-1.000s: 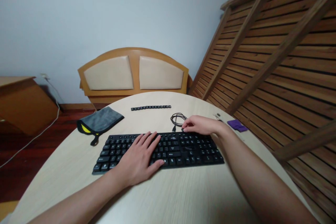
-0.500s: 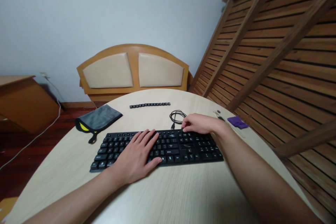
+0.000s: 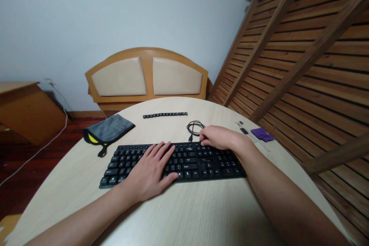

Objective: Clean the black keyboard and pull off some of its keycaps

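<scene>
Black full-size kbd (image 3: 187, 160) on pale surface (image 3: 201, 211), key legends too small to read. L hand (image 3: 150, 173) flat on its keys, fingers spread wide; R hand (image 3: 217, 137) curled at its far edge, can't tell if gripping anything. Coiled cable (image 3: 188, 130) just beyond kbd, near R hand; row of blk keycaps (image 3: 165, 115) farther back.

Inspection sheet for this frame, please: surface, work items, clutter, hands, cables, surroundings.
Surface: pale wood-grain table, curved far edge.
Work items: black keyboard; row of black keycaps beyond it.
Clutter: grey-yellow cloth left; purple cloth right, beside slender items too small to name.
Hands: left hand spread on the keyboard; right hand at its far edge, fingers bent, any grip hidden.
Cables: coiled black cable beyond the keyboard; white cord, far left.
Surroundings: headboard, slatted wooden panel, pale wall.
</scene>
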Demonstrator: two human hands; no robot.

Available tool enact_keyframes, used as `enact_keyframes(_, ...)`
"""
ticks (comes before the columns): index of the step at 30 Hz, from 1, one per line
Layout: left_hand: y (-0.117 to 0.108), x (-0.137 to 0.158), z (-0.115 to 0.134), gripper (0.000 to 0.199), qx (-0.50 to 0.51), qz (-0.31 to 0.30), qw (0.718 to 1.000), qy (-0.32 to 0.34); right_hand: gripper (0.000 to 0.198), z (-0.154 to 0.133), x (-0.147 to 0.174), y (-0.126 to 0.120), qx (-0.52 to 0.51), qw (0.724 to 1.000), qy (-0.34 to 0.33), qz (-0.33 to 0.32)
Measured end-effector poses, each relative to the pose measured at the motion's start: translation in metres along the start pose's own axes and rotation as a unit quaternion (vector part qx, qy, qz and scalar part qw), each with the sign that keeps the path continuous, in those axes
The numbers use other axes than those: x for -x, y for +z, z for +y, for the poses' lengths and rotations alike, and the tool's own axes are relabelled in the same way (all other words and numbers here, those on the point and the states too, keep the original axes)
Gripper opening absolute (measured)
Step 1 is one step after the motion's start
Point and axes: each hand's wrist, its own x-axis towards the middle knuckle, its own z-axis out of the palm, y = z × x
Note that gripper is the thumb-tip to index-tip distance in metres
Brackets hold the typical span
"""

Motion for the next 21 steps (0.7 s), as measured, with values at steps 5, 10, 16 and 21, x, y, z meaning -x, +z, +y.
enact_keyframes(5, 0.0009, 0.0006, 0.0, 0.074, 0.008, 0.002, 1.0, -0.001, 0.018, 0.0021, -0.0016, 0.0007, 0.0, 1.0, 0.003, 0.003)
enact_keyframes(10, -0.0001, 0.0003, 0.0007, 0.074, 0.013, 0.004, 1.0, -0.006, 0.018, 0.0051, -0.0047, 0.0022, -0.003, 1.0, 0.001, 0.004)
enact_keyframes(16, -0.001, 0.0004, 0.0012, 0.074, 0.017, 0.002, 1.0, -0.008, 0.017, 0.006, -0.0074, 0.0019, -0.004, 1.0, 0.001, 0.002)
enact_keyframes(21, -0.0018, -0.0003, 0.0015, 0.075, 0.002, -0.013, 1.0, -0.009, 0.018, 0.005, -0.0063, 0.0005, -0.007, 1.0, 0.005, 0.003)
